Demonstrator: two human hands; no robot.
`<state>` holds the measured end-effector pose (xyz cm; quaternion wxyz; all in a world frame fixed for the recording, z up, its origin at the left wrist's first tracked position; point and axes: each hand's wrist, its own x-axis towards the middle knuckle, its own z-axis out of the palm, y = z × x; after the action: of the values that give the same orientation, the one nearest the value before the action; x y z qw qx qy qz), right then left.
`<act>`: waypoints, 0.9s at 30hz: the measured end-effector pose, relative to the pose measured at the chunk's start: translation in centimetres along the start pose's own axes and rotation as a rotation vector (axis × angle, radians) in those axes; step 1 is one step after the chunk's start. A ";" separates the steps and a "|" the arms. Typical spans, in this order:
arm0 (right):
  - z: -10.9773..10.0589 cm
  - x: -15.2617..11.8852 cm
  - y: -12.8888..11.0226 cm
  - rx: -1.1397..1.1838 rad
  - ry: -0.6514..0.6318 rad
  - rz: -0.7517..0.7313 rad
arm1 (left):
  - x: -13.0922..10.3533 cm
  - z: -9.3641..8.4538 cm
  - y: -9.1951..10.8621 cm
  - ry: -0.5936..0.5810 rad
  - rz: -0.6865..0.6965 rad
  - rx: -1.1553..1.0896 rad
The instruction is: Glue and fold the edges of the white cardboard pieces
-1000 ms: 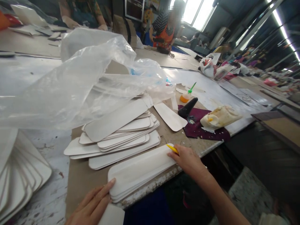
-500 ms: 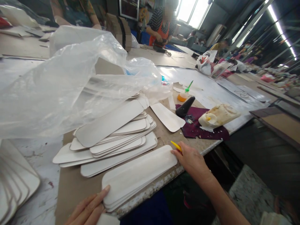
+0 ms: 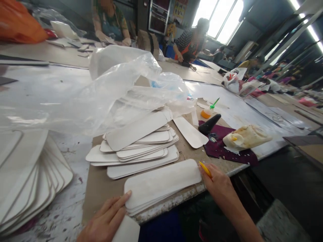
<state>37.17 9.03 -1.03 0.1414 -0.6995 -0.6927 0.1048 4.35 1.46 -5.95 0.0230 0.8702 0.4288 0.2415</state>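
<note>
A small stack of long white panels with rounded corners (image 3: 163,183) lies along the table's front edge. My left hand (image 3: 107,215) has its fingertips on the left end of this stack; another white piece (image 3: 127,230) shows beneath that hand. My right hand (image 3: 217,181) is closed around a yellow tool (image 3: 205,169) at the stack's right end, its fingers touching the corner. Just behind lies a bigger, uneven pile of white panels (image 3: 141,161). A single white panel (image 3: 191,131) rests to the right of that pile.
Clear plastic sheeting (image 3: 111,90) covers the back left. More panels (image 3: 32,181) fan out at left. On the right are an orange bottle (image 3: 207,112), a black object (image 3: 210,124) and a cream container (image 3: 246,137) on purple cloth (image 3: 217,151). People work across the table.
The view has swung left, so the table's contents appear further right and more of the left panels shows. Both hands remain at the ends of the front stack.
</note>
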 end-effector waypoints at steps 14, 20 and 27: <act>-0.9 0.3 -0.9 0.600 -0.223 0.518 | 0.7 -1.5 1.0 -0.040 -0.393 -0.516; -0.7 -1.2 -0.3 0.868 -0.183 0.704 | 0.6 -2.5 1.3 0.350 -1.317 -1.329; -1.6 -2.3 -1.1 0.908 -0.064 0.817 | 1.0 -2.8 2.1 0.517 -1.440 -1.678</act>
<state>36.60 6.70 0.70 0.3527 -0.7751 -0.2584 0.4562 5.16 0.44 -2.61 0.6433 0.0552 0.5240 0.5555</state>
